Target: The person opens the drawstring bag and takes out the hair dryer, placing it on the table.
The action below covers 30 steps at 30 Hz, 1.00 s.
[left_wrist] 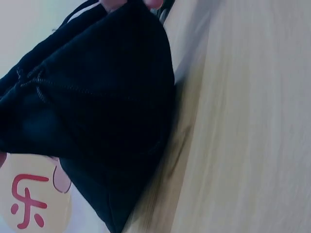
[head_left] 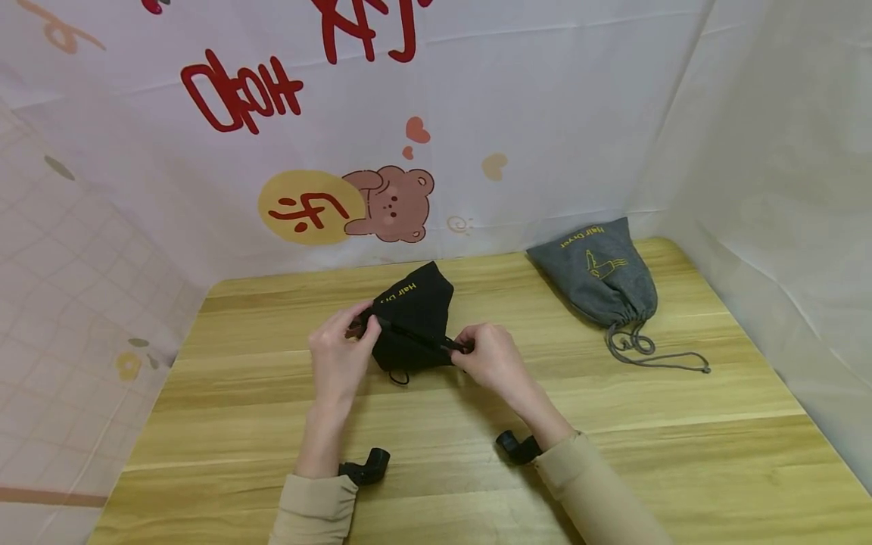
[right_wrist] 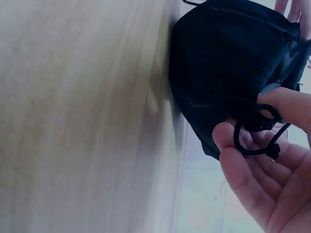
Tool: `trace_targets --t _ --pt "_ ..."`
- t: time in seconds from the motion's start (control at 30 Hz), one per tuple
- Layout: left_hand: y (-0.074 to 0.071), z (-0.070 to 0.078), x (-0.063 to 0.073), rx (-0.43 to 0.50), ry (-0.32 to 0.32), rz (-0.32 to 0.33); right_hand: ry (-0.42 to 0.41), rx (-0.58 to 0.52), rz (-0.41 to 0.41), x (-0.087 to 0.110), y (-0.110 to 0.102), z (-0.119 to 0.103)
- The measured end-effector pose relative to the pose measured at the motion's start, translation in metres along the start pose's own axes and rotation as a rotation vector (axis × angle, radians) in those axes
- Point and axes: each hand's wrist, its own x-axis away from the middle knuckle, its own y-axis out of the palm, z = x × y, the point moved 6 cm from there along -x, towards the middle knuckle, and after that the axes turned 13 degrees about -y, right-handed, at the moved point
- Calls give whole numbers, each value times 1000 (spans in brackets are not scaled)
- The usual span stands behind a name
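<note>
A black drawstring bag (head_left: pixel 412 314) with yellow "Hair Dr" lettering is held at its mouth between both hands, the lettered part lying away from the person. The left hand (head_left: pixel 341 344) pinches one end of the opening between thumb and fingers. At the other end, the right hand (head_left: pixel 492 356) pinches the fabric edge. In the right wrist view, a loop of black cord (right_wrist: pixel 252 145) with a knot lies across the right fingers (right_wrist: pixel 243 179). The left wrist view shows the dark cloth (left_wrist: pixel 112 97) stretched out, with the left fingertips (left_wrist: pixel 112 4) partly cut off by the frame.
A grey drawstring bag (head_left: pixel 599 272) printed "Hair Dryer" lies at the back right, its cord (head_left: pixel 657 359) trailing on the wooden table (head_left: pixel 436 454). A white printed cloth (head_left: pixel 545 91) hangs behind and along the sides. Black wrist devices (head_left: pixel 368 468) stick out near both sleeves.
</note>
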Motion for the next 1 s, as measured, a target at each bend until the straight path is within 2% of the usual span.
trace_targets --t 0.1,0.33,0.43,0.77,0.87,1.0 --pt "4 4 2 11 -31 -54 -45 36 5 0 0 -5" --pt "19 14 11 -55 -69 -272 -77 12 50 1 -2 -9" --pt "18 14 10 -77 -71 -313 -76 12 53 1 -4 -8" --pt "1 6 -1 -102 -110 -295 -44 23 20 0 -8 -6" --pt "-4 3 -4 -70 -102 -254 -41 71 18 -1 -9 -3" --pt "-11 1 -8 -1 -70 -165 -38 125 29 -1 -13 3"
